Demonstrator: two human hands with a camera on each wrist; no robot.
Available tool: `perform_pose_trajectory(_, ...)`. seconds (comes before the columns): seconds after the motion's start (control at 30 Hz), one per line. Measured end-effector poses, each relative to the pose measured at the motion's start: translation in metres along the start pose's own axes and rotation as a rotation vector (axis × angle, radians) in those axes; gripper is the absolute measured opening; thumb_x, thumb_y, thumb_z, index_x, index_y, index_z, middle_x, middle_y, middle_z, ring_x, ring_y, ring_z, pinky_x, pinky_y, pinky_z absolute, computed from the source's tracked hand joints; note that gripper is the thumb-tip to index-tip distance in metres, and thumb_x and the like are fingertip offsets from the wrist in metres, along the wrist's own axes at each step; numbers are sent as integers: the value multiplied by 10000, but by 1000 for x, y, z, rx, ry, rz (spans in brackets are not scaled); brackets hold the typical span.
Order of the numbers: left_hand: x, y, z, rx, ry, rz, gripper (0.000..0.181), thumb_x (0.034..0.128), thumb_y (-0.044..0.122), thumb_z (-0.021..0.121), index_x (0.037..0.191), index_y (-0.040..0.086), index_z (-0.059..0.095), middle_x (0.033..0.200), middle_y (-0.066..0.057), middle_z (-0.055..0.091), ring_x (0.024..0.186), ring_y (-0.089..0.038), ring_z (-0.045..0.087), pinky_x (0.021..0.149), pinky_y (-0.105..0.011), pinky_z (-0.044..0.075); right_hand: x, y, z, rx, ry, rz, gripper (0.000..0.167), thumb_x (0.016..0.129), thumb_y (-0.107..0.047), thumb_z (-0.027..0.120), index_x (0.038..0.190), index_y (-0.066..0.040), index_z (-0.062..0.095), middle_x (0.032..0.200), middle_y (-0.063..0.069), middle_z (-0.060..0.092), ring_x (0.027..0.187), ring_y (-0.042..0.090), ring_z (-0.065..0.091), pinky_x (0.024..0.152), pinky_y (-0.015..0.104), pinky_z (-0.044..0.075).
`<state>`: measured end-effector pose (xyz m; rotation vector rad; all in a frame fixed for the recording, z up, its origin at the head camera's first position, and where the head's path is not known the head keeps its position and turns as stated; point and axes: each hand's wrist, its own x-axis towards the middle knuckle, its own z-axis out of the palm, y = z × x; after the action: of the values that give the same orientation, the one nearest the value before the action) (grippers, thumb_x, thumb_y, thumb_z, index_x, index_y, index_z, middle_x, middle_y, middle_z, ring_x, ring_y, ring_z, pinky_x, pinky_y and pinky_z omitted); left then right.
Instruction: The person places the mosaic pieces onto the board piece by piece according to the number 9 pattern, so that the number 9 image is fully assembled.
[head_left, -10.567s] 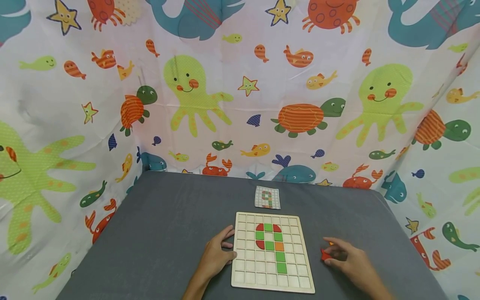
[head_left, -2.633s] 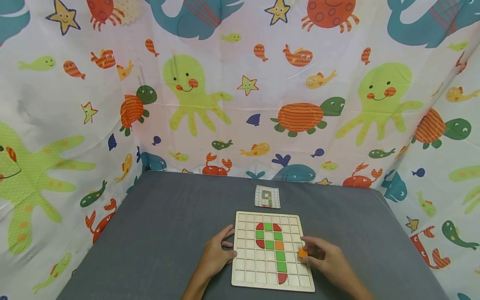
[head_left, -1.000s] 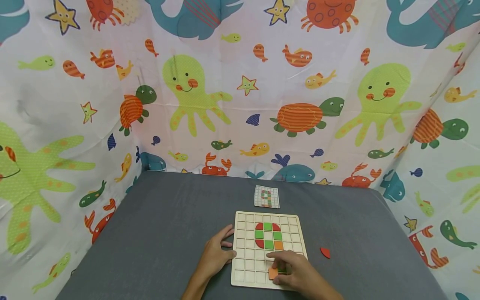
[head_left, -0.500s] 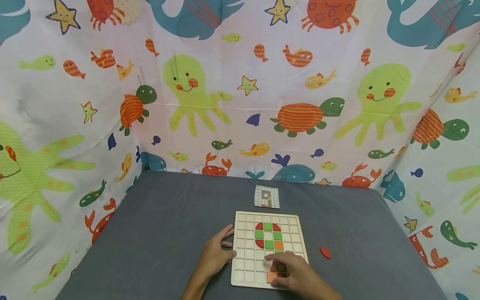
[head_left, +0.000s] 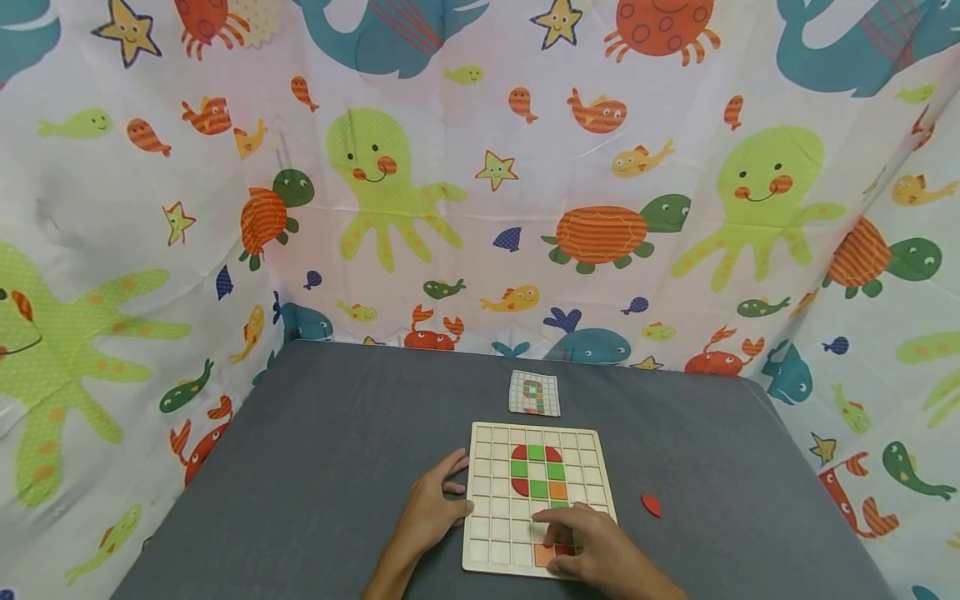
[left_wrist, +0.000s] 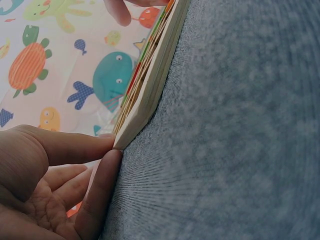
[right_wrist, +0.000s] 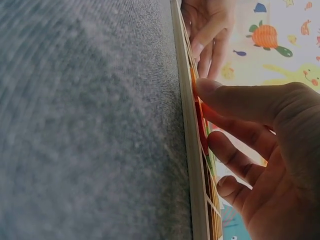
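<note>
A pale wooden grid board (head_left: 498, 533) lies on the table, with red, green and orange tiles set in its cells. My left hand (head_left: 432, 504) stays at the board's left side; thumb and a finger pinch its edge in the left wrist view. Over the bottom row, my right hand (head_left: 592, 542) has its thumb and curled fingers on an orange square tile (head_left: 543, 556), which lies beside a partly hidden red tile (head_left: 566, 550). The right wrist view shows the thumb touching this orange tile (right_wrist: 194, 82). The right hand covers part of the green column.
A small pattern card (head_left: 534, 394) lies behind the board. One loose red quarter-round tile (head_left: 651, 506) rests on the grey tablecloth (head_left: 360, 433) right of the board. A curtain (head_left: 480, 275) printed with sea animals encloses the table.
My right hand has carried the orange tile leftward from the board's right edge and lowered it into the bottom row. The red tile there was placed earlier. My left hand has not moved.
</note>
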<state>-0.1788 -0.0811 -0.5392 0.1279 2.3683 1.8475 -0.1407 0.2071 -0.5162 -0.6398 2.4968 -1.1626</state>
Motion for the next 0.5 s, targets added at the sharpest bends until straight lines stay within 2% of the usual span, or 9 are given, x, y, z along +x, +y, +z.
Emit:
perform_pose_trajectory(0.13,0,0,0,3,1,0,845,788,-103,746,1579,49,493,1519,-152,603,1074,-279,632,598,-319,601,-1,3,0,14,33,-57,496,866,-258,882,1327,-165,724,982,-132,698,899,52,575,791,247,506)
perform_pose_trajectory(0.27,0,-1,1,22,6,4,837,793,-106,755,1575,49,500,1510,-146,613,1081,-284,644,602,-313,605,-3,8,0,27,126,-191,522,854,-277,888,1315,-102,715,985,-62,737,872,91,625,781,269,533)
perform_pose_trajectory(0.3,0,-2,1,27,8,5,835,794,-106,756,1574,51,501,1508,-144,614,1083,-283,647,604,-312,606,-4,8,0,34,145,-203,527,852,-283,888,1311,-91,715,989,-46,743,868,101,636,776,271,538)
perform_pose_trajectory(0.37,1,-2,1,32,11,4,833,794,-105,758,1572,53,505,1505,-141,618,1082,-282,650,604,-312,607,-4,9,-1,39,174,-190,533,843,-289,893,1304,-82,722,998,-28,745,863,112,644,747,270,543)
perform_pose_trajectory(0.5,1,-2,1,33,16,2,834,790,-106,758,1570,55,509,1502,-137,622,1075,-278,650,602,-312,607,-7,11,-4,52,211,-98,529,826,-266,912,1297,-97,738,1009,-25,737,868,127,643,710,254,550)
